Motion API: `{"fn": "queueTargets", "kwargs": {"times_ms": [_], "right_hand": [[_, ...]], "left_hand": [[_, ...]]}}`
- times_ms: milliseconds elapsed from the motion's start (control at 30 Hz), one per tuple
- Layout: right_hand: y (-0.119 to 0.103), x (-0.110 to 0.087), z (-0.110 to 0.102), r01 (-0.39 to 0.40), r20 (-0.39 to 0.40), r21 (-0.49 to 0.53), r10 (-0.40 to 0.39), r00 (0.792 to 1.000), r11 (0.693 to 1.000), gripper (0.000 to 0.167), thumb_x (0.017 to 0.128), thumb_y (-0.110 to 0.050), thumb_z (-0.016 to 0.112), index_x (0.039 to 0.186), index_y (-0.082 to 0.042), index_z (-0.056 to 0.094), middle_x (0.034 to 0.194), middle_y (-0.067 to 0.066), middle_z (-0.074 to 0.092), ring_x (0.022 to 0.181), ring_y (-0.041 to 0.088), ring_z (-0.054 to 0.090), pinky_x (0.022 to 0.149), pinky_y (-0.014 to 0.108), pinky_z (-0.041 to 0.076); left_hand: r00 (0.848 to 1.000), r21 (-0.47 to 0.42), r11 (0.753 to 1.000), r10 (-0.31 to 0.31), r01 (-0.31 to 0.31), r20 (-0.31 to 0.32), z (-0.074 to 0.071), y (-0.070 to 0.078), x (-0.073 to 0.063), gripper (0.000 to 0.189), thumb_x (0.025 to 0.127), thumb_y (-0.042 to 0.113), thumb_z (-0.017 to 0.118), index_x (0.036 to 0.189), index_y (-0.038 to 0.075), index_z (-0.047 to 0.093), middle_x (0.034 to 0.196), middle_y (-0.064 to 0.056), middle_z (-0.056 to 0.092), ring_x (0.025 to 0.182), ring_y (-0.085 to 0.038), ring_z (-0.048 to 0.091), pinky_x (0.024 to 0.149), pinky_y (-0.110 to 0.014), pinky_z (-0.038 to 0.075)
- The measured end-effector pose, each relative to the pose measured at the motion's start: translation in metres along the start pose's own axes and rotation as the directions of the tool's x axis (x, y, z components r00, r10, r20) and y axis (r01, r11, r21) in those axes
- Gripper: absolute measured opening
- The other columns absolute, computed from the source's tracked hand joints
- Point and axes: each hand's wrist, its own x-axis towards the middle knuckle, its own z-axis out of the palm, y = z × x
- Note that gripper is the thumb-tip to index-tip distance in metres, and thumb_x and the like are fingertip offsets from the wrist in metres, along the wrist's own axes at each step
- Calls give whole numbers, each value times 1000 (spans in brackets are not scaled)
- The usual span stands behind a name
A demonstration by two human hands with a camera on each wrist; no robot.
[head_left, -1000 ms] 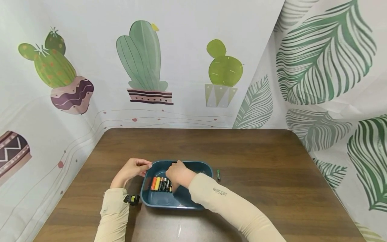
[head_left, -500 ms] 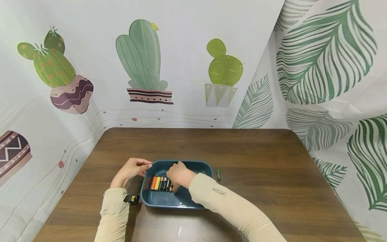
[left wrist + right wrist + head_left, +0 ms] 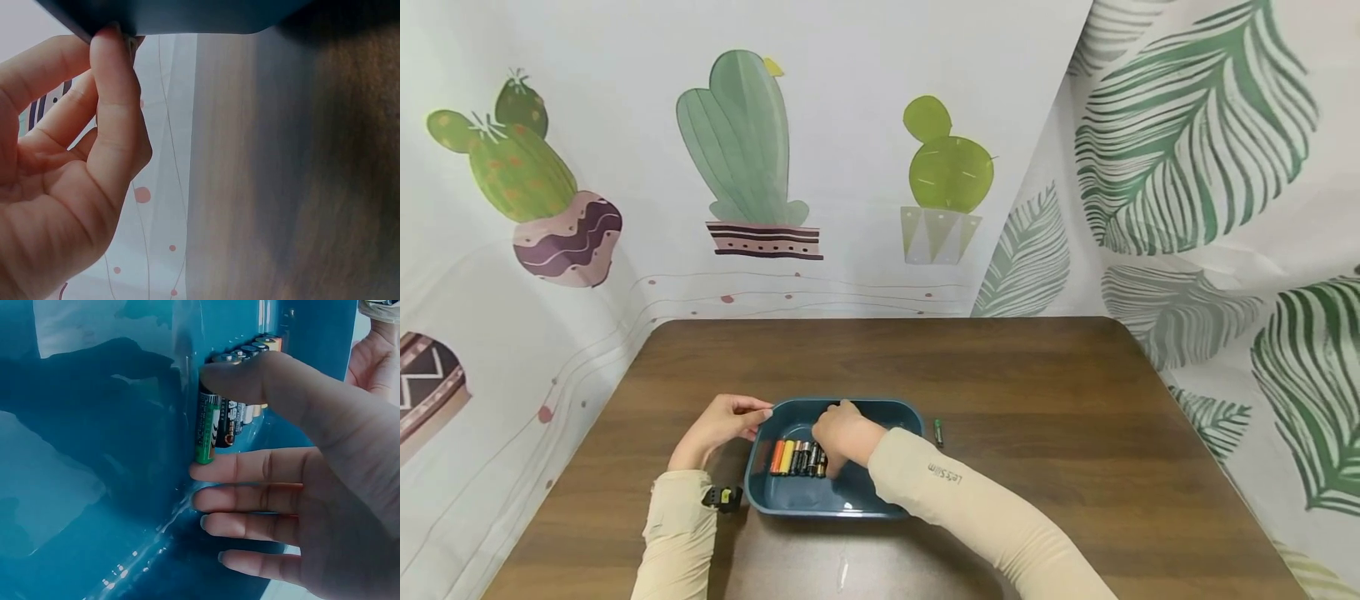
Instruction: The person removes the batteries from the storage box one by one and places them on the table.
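Note:
A dark blue plastic tray (image 3: 805, 502) stands on the wooden table. At its far left corner my left hand (image 3: 718, 427) pinches the rim between thumb and fingers; the left wrist view shows the thumb (image 3: 115, 69) against the tray's edge. My right hand (image 3: 846, 433) reaches inside the tray. Its thumb and index finger hold a green-and-black battery (image 3: 206, 434) by the two ends, at the end of a side-by-side row of batteries (image 3: 793, 458). Orange and yellow ones lie at the row's left, darker ones at the right. The other right fingers are extended.
One loose green battery (image 3: 938, 432) lies on the table (image 3: 1037, 467) just right of the tray. Behind the table's far edge hangs a white cloth (image 3: 857, 167) printed with cacti and leaves. A small black device (image 3: 722, 498) sits at the left wrist.
The head view has shifted slightly. Both hands stay nearly in place, the left at the rim and the right at the end of the battery row.

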Motion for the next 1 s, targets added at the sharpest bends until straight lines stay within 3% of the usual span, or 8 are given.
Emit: {"fn": "queueTargets", "kwargs": {"times_ms": [133, 433, 567, 800, 1000], "right_hand": [[-3, -3, -5, 2, -10, -15, -3, 1000, 1000, 45, 75, -57, 73, 109, -28, 68, 99, -10, 64, 95, 11, 54, 93, 32, 42], [-1, -5, -7, 20, -6, -15, -20, 1000, 1000, 39, 78, -59, 70, 105, -31, 69, 99, -13, 63, 94, 10, 52, 90, 30, 42], [6, -8, -6, 8, -14, 0, -8, 1000, 1000, 39, 77, -60, 71, 102, -31, 69, 100, -13, 62, 92, 10, 52, 86, 30, 42], [17, -25, -10, -2, -43, 1, 2, 999, 1000, 46, 77, -61, 70, 110, -29, 68, 115, -12, 60, 102, 10, 53, 89, 29, 42], [27, -34, -8, 19, -94, 36, -15, 995, 999, 47, 78, -59, 71, 111, -27, 69, 113, -11, 61, 100, 11, 52, 88, 29, 41]], "left_hand": [[999, 1, 1000, -27, 27, -17, -3, -3, -5, 29, 92, 15, 65, 111, -7, 67, 89, -10, 65, 72, -20, 63, 68, -34, 57], [999, -6, 1000, -24, 24, -23, -5, -6, -12, 31, 92, 15, 66, 112, -8, 66, 91, -11, 66, 73, -21, 64, 68, -33, 57], [1000, 1, 1000, -13, 13, -18, -4, -5, -11, 31, 92, 16, 66, 112, -8, 66, 89, -11, 65, 72, -21, 64, 68, -32, 57], [1000, -4, 1000, -16, 16, -10, -2, -3, -6, 31, 92, 16, 66, 112, -7, 67, 90, -11, 66, 74, -22, 64, 68, -33, 57], [1000, 3, 1000, -6, 6, 5, 0, 0, -2, 31, 92, 16, 66, 112, -7, 66, 89, -10, 65, 74, -22, 64, 68, -33, 57]]}}
